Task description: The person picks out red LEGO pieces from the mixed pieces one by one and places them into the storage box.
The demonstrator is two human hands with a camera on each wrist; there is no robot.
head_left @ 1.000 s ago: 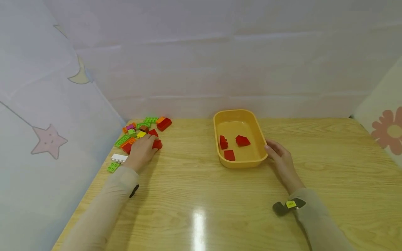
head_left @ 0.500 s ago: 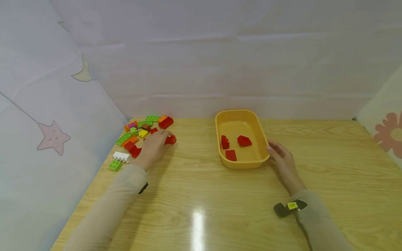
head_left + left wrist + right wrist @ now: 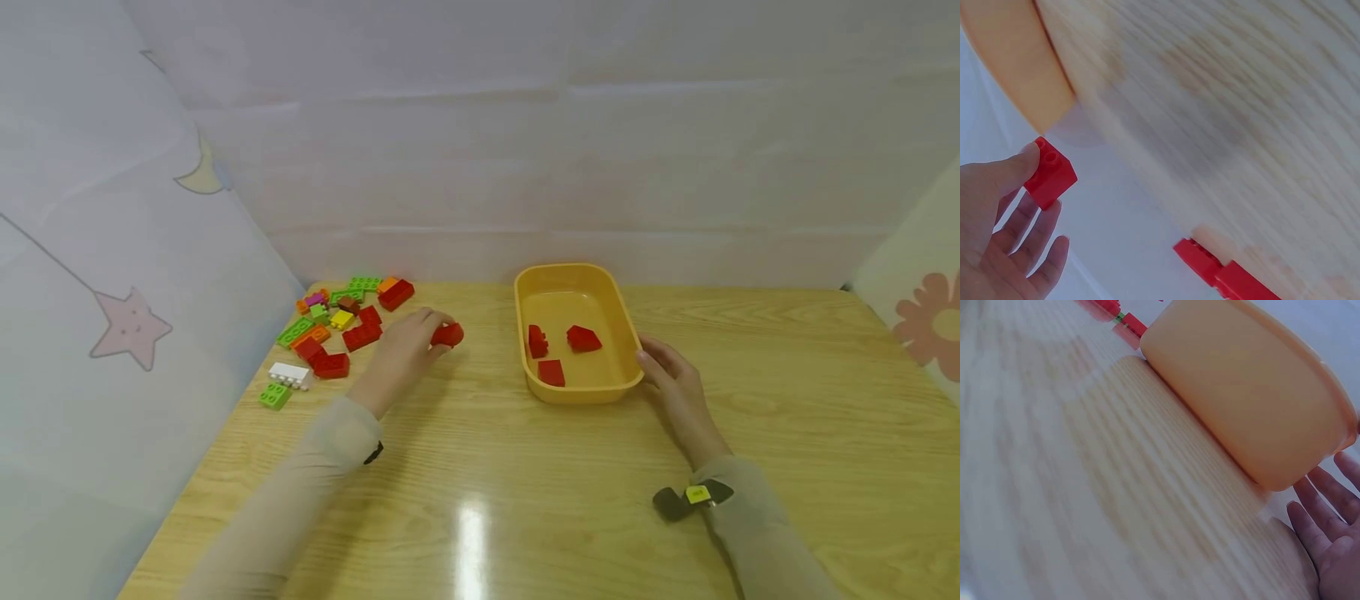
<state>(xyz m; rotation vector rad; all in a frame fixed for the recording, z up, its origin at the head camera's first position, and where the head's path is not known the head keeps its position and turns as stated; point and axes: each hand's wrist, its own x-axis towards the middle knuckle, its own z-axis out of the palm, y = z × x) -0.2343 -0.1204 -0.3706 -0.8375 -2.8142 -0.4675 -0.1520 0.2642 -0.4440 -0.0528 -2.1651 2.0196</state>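
My left hand (image 3: 405,350) pinches a red toy brick (image 3: 447,335) between thumb and fingers, over the table between the loose bricks and the yellow bin. In the left wrist view, studs show on the held red brick (image 3: 1052,175), and the other fingers (image 3: 1038,234) spread below it. My right hand (image 3: 677,392) holds the near right corner of the yellow bin (image 3: 621,312), its thumb at the rim. From the right wrist, fingers (image 3: 1316,515) show against the bin's outer wall (image 3: 1241,387). Inside the bin lie a few red bricks (image 3: 582,337).
Several loose bricks lie at the table's left, among them red bricks (image 3: 363,335), a white brick (image 3: 289,375), a green brick (image 3: 275,396) and a yellow brick (image 3: 342,320). A sheet-covered wall (image 3: 450,167) stands behind the table (image 3: 480,467).
My left hand has lifted away from the brick pile and moved right toward the bin with the red brick, uncovering other red bricks. The right hand and bin stay nearly still.
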